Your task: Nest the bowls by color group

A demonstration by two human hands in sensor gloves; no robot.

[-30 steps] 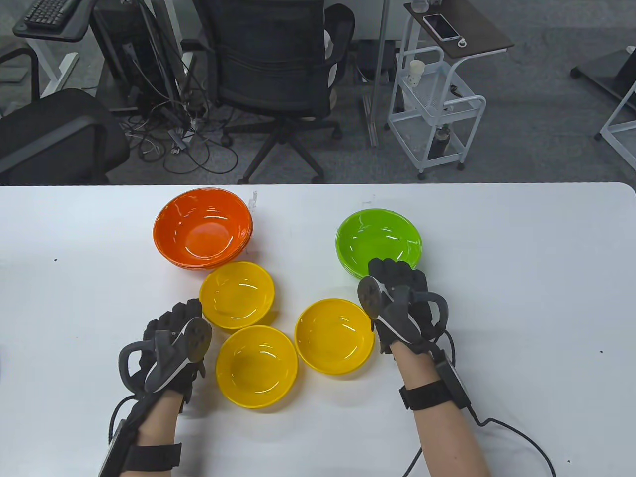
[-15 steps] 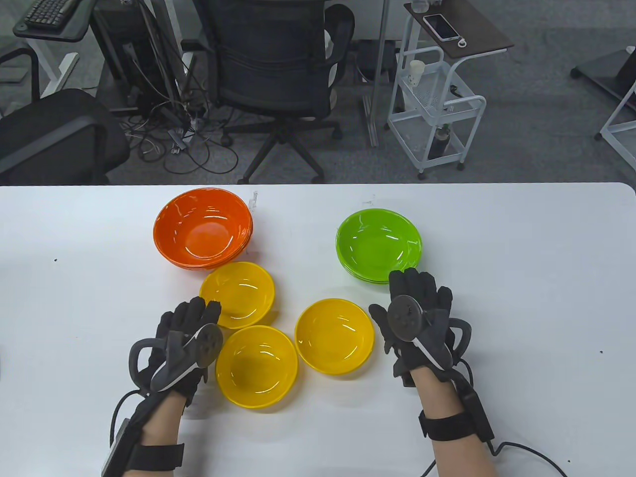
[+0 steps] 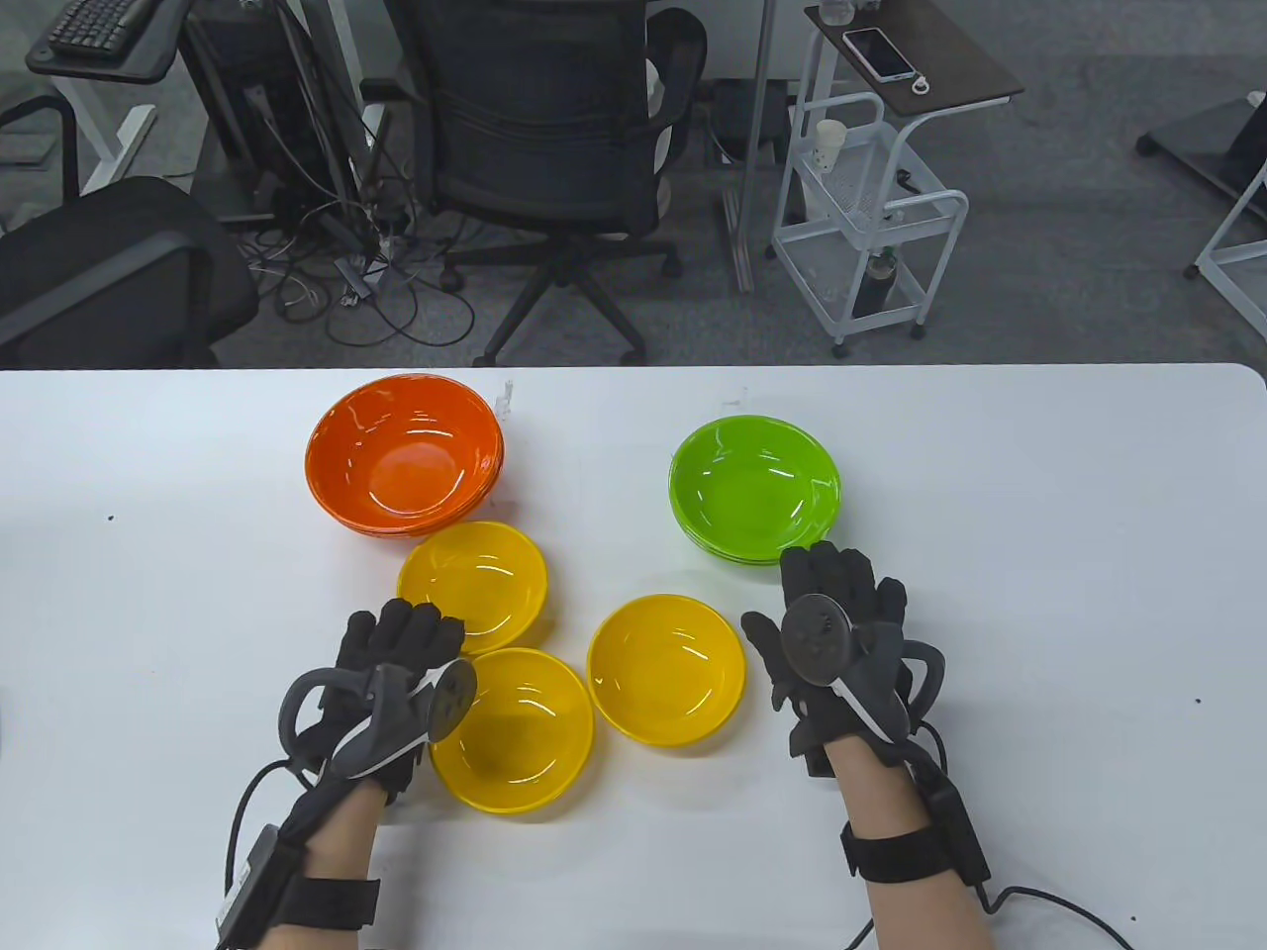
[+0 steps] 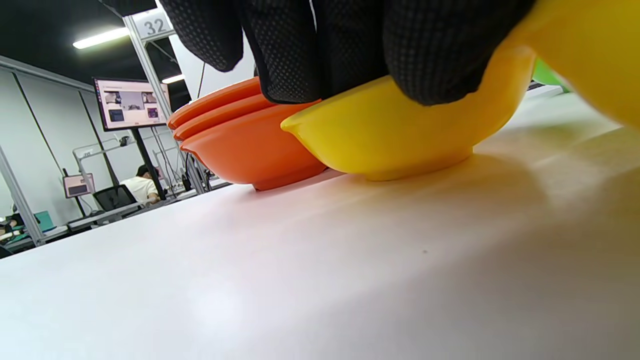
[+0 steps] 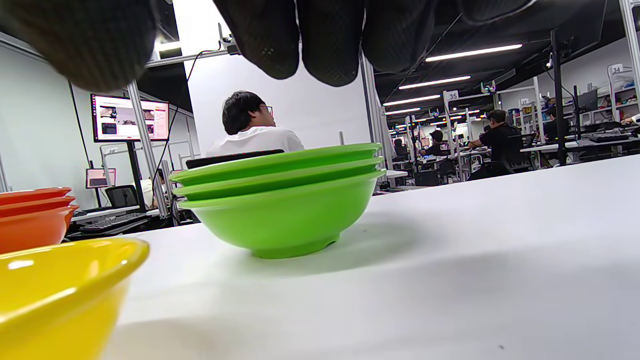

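Note:
Three single yellow bowls sit near the front: one at the back left (image 3: pixel 473 586), one at the front (image 3: pixel 512 730), one on the right (image 3: pixel 666 683). An orange stack (image 3: pixel 404 455) and a green stack (image 3: pixel 754 490) stand behind them. My left hand (image 3: pixel 401 643) lies between the two left yellow bowls, holding nothing. In the left wrist view its fingers (image 4: pixel 320 45) hang at the rim of the back yellow bowl (image 4: pixel 400 135). My right hand (image 3: pixel 836 614) rests open on the table, between the green stack and the right yellow bowl, touching neither.
The white table's far edge (image 3: pixel 891 368) runs behind the bowls. A cable (image 3: pixel 1049 901) trails from my right wrist at the front. Bare tabletop lies at the far left and right (image 3: pixel 1069 554).
My left hand has moved right, up to the left yellow bowls. My right hand has drawn back from the green stack's front rim and settled to the right.

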